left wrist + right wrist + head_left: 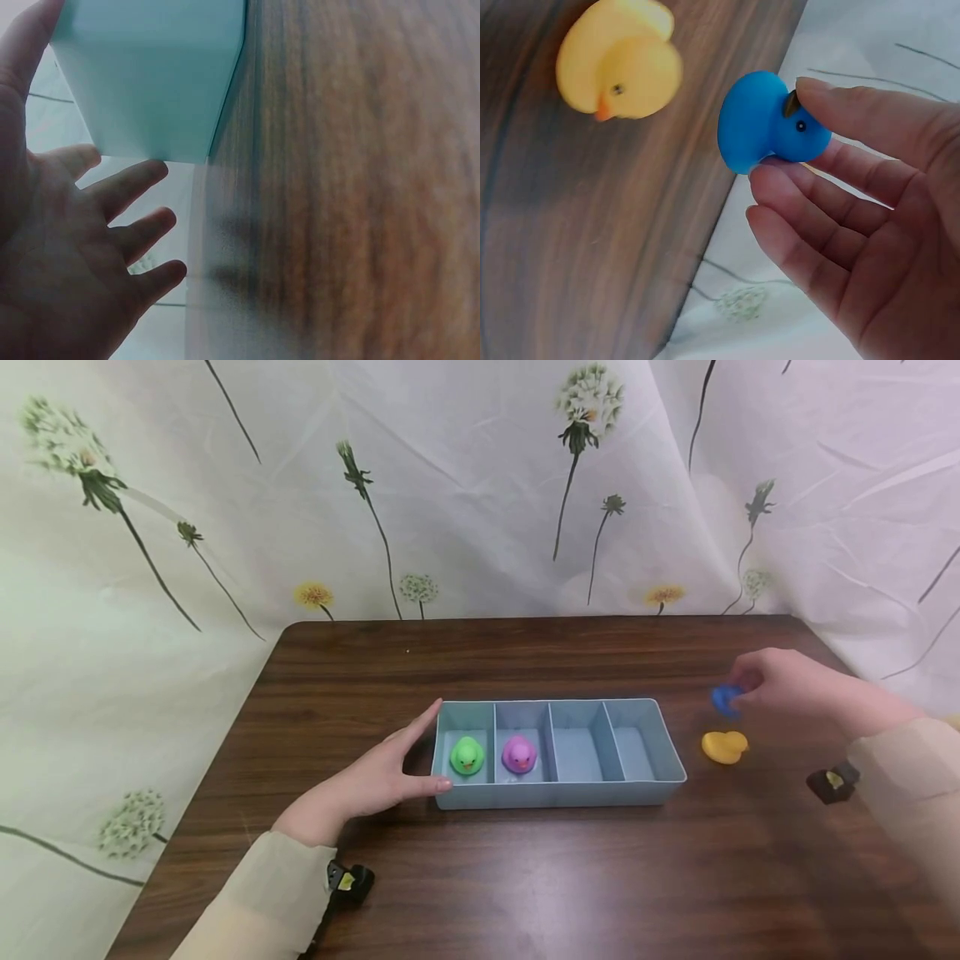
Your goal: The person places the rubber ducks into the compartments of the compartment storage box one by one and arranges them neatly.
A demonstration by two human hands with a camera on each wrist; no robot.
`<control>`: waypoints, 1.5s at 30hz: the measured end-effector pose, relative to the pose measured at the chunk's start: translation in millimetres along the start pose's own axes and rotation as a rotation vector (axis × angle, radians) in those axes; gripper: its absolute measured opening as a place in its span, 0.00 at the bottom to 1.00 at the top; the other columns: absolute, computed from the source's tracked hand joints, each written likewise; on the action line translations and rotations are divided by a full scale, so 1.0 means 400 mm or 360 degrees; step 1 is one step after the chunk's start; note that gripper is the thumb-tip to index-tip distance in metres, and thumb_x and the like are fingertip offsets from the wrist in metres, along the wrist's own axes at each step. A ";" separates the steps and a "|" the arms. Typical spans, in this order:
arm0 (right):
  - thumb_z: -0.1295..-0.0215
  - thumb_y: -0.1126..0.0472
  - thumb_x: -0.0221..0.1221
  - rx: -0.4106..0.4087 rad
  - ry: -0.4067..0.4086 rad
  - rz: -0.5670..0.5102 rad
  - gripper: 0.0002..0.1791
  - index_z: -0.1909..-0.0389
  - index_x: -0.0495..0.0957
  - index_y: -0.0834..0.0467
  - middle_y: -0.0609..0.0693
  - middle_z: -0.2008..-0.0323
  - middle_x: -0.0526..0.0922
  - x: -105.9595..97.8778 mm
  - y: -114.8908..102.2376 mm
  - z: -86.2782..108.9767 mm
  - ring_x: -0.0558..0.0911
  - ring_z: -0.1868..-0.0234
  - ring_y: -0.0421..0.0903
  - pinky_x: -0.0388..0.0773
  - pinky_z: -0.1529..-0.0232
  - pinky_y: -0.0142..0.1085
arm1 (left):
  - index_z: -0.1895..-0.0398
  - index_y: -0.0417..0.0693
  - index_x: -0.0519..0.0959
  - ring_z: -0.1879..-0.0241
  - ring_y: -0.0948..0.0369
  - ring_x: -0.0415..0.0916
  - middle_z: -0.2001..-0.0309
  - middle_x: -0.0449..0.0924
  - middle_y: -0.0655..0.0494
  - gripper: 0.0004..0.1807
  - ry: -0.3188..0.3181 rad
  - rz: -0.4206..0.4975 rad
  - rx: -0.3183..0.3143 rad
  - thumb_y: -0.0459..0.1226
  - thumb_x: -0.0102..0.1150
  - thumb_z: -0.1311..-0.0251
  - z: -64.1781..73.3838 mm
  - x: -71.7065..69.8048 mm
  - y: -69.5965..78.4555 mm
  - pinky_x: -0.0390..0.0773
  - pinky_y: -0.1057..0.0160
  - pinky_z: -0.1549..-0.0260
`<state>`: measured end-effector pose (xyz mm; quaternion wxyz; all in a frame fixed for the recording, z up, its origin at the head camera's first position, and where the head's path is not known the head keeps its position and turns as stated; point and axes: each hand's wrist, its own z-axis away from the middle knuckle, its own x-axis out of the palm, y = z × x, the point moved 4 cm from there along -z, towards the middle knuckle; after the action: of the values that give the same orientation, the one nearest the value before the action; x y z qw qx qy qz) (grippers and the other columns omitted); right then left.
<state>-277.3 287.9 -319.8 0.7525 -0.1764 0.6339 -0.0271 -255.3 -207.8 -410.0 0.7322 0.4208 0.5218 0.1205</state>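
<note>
My right hand (pixel 787 685) pinches a blue rubber duck (pixel 757 124) by its head, between thumb and fingers. Just in front of it, a yellow rubber duck (pixel 724 747) rests on the table, right of the box. My left hand (pixel 378 777) spreads its fingers at the left end of a light blue box (pixel 558 795) with a row of compartments, thumb at the front corner and forefinger at the back one. In the leftmost compartment sits a green rubber duck (pixel 467 756); a purple rubber duck (pixel 519 754) sits in the one beside it. The two right compartments hold nothing.
The box stands on a dark brown wooden table (pixel 480 877). Behind the table hangs a white cloth (pixel 480 485) printed with dandelions. A small black wrist camera (pixel 351 882) shows at the left cuff, another black camera (pixel 832 782) at the right.
</note>
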 end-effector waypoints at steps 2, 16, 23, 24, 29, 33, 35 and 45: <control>0.39 0.52 0.68 -0.0031 0.0002 0.0004 0.10 0.68 0.82 0.53 0.45 0.73 0.81 -0.008 -0.016 -0.004 0.76 0.67 0.47 0.73 0.64 0.42 | 0.22 0.79 0.39 0.25 0.44 0.44 0.22 0.44 0.50 0.57 0.0000 -0.0002 0.0003 0.57 0.69 0.46 0.000 0.000 0.000 0.50 0.33 0.35; 0.42 0.57 0.71 -0.0178 -0.0016 0.0025 0.08 0.66 0.81 0.53 0.43 0.73 0.81 -0.039 -0.125 -0.026 0.77 0.70 0.44 0.75 0.65 0.40 | 0.21 0.77 0.40 0.25 0.45 0.44 0.22 0.44 0.50 0.57 0.0003 -0.0012 0.0021 0.57 0.69 0.46 0.000 -0.002 0.005 0.51 0.35 0.35; 0.42 0.58 0.71 -0.0250 -0.0053 -0.0005 0.08 0.66 0.81 0.53 0.44 0.74 0.81 -0.047 -0.177 -0.028 0.78 0.70 0.44 0.76 0.65 0.40 | 0.22 0.77 0.40 0.25 0.46 0.44 0.22 0.45 0.51 0.57 0.0007 -0.0011 0.0027 0.58 0.69 0.46 0.000 -0.001 0.006 0.52 0.35 0.34; 0.42 0.58 0.71 -0.0247 -0.0063 -0.0012 0.08 0.66 0.81 0.53 0.44 0.73 0.81 -0.047 -0.183 -0.027 0.78 0.70 0.44 0.76 0.65 0.40 | 0.22 0.77 0.40 0.25 0.46 0.44 0.22 0.45 0.51 0.57 0.0007 -0.0012 0.0030 0.58 0.69 0.46 0.000 -0.001 0.006 0.52 0.36 0.34; 0.41 0.57 0.70 -0.0259 -0.0114 -0.0081 0.08 0.65 0.82 0.53 0.45 0.72 0.81 -0.038 -0.217 -0.023 0.78 0.69 0.45 0.76 0.64 0.40 | 0.22 0.77 0.40 0.25 0.47 0.44 0.22 0.44 0.51 0.57 0.0008 -0.0022 0.0039 0.60 0.69 0.47 0.001 -0.001 0.005 0.52 0.36 0.34; 0.41 0.58 0.70 -0.0289 -0.0162 -0.0108 0.07 0.66 0.81 0.52 0.45 0.72 0.81 -0.030 -0.242 -0.023 0.78 0.70 0.45 0.76 0.64 0.40 | 0.22 0.77 0.40 0.25 0.47 0.45 0.22 0.45 0.51 0.57 0.0009 -0.0022 0.0039 0.60 0.69 0.47 0.002 -0.001 0.006 0.52 0.36 0.34; 0.41 0.59 0.70 -0.0303 -0.0183 -0.0117 0.06 0.67 0.81 0.53 0.45 0.73 0.82 -0.026 -0.254 -0.024 0.79 0.70 0.46 0.76 0.64 0.40 | 0.22 0.77 0.40 0.25 0.47 0.45 0.22 0.45 0.51 0.57 0.0009 -0.0024 0.0036 0.59 0.69 0.47 0.002 -0.001 0.006 0.52 0.36 0.34; 0.42 0.60 0.71 -0.0393 -0.0226 -0.0128 0.08 0.64 0.82 0.56 0.46 0.72 0.81 -0.016 -0.297 -0.038 0.79 0.70 0.45 0.78 0.63 0.40 | 0.21 0.77 0.40 0.25 0.46 0.44 0.22 0.45 0.50 0.57 0.0009 -0.0012 0.0026 0.58 0.69 0.46 0.002 -0.001 0.005 0.51 0.36 0.34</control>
<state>-271.5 174.8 -280.2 0.7663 -0.2943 0.5702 0.0336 -254.4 -207.1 -408.1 0.7277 0.4244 0.5265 0.1147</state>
